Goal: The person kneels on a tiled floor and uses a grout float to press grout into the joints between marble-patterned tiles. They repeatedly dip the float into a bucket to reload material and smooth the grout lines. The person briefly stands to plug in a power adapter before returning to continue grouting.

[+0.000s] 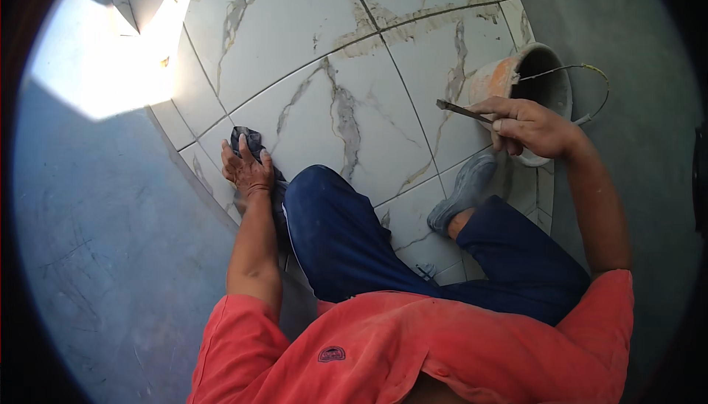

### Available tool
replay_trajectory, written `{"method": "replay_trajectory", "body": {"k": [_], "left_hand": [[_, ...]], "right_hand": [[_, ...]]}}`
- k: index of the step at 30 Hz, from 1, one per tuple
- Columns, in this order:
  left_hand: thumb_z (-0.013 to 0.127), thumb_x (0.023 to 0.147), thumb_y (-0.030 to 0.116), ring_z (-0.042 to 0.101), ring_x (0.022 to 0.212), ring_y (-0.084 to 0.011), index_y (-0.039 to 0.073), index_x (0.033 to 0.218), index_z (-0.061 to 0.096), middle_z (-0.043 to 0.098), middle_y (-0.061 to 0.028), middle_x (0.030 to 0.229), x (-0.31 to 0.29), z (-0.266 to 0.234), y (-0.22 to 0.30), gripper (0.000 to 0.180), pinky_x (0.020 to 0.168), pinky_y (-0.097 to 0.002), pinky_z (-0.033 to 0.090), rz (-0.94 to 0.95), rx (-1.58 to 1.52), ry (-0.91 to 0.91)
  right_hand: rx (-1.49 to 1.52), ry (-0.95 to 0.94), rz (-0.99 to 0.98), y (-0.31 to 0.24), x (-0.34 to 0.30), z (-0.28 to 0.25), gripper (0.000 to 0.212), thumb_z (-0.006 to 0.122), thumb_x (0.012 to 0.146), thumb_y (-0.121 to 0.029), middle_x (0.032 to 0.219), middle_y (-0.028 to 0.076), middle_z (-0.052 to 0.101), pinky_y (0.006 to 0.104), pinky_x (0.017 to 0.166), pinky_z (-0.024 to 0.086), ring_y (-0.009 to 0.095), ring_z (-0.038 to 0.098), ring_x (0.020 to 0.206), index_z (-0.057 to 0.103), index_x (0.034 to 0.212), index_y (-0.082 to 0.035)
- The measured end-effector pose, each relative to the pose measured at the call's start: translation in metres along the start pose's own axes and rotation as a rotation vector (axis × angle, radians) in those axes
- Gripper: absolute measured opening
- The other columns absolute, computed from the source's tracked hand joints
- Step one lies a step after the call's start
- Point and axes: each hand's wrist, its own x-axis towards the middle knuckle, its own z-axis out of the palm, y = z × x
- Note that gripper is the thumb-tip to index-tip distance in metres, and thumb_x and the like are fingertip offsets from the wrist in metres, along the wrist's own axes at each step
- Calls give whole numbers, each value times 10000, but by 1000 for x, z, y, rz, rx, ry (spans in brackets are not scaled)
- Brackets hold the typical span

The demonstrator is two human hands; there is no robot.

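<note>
My left hand [249,171] rests on a crumpled black cloth [246,137], fingers stretched out and apart over the tiled floor [302,123]. Some of the cloth runs back beside my knee. In my right hand [532,127] is a thin, flat, dark metal strip [461,111], pinched between thumb and fingers, its free end pointing left. The strip is held above the tiles, close to an orange-and-white smeared bucket [490,79]. The right hand and wrist cover part of the bucket's near side.
The bucket's wire handle [608,87] sticks out to the right. Brownish smears [361,39] line some tile joints. Bluish-grey floor [118,205] borders the tiles, with bright sunlight at the upper left. My grey shoe [468,182] stands on the tiles below the bucket.
</note>
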Motion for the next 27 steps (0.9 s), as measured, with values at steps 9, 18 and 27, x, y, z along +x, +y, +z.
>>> {"method": "replay_trajectory", "body": {"k": [9,18,27], "left_hand": [[622,850,429,208,1533,-384,275,1563,362,235,-147,1654,-1,-11,1,774,1207,-538,205,-85,-104,-60],[616,834,422,193,1539,-377,282,1564,352,207,-138,1666,5,-13,0,789,1210,-539,200,-91,-78,-100],[628,809,439,162,1552,-352,326,1568,323,185,-116,1673,4,-10,2,826,1216,-527,190,-94,-76,-113]], "right_hand": [[-587,709,-188,-32,225,170,544,526,977,-168,997,194,644,527,812,560,418,681,895,484,1519,-191],[-639,748,-47,-43,272,177,620,534,962,-220,1012,206,628,508,804,572,392,692,871,417,1570,-224],[-622,642,103,-53,287,170,599,475,995,-230,1096,206,654,498,912,550,380,688,1009,389,1588,-248]]}}
